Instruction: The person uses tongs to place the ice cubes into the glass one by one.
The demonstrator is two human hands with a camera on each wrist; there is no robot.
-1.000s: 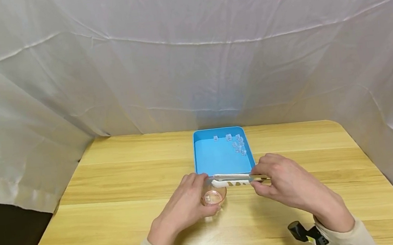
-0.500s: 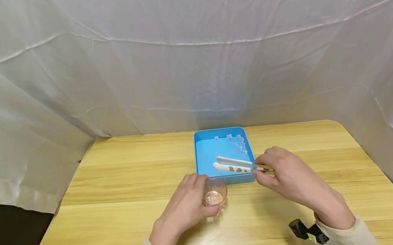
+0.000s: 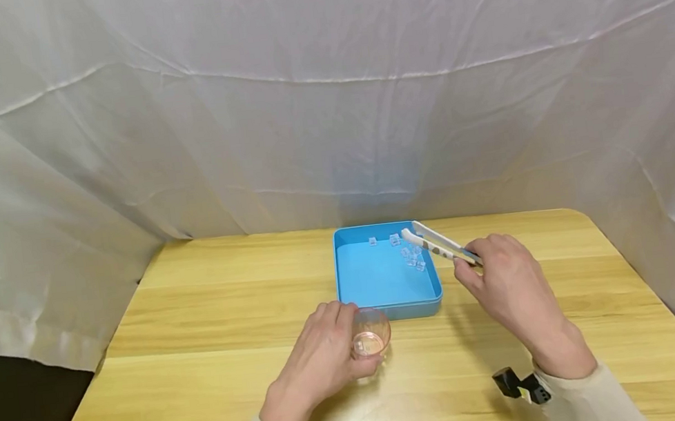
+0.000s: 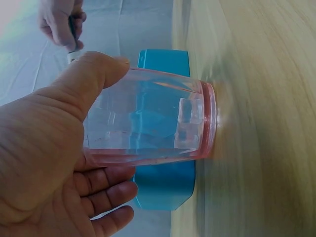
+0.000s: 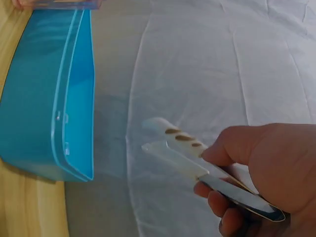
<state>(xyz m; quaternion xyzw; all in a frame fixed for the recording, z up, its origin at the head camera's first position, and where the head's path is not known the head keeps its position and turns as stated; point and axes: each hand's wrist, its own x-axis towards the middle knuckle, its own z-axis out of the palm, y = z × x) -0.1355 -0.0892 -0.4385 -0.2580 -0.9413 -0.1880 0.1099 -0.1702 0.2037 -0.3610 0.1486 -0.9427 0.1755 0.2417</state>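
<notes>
My left hand [image 3: 314,362] grips a clear, pink-tinted cup [image 3: 370,321] standing on the table, thumb on the near side. Small clear cubes [image 4: 189,111] lie at its bottom in the left wrist view. My right hand [image 3: 511,284] holds tongs [image 3: 432,245] with white arms and brown spots. Their tips are apart with nothing visible between them, raised over the back right of a shallow blue tray [image 3: 370,279]. Several clear cubes [image 3: 413,257] lie in the tray, mostly at its right side; the tongs partly hide some.
The wooden table [image 3: 213,322] carries the tray just beyond the cup. A pale cloth curtain [image 3: 279,140] hangs behind and along both sides. Black wrist cameras [image 3: 520,386] sit on both sleeves.
The right hand has carried the tongs from above the cup up and right to the back right of the tray. The left hand stays on the cup.
</notes>
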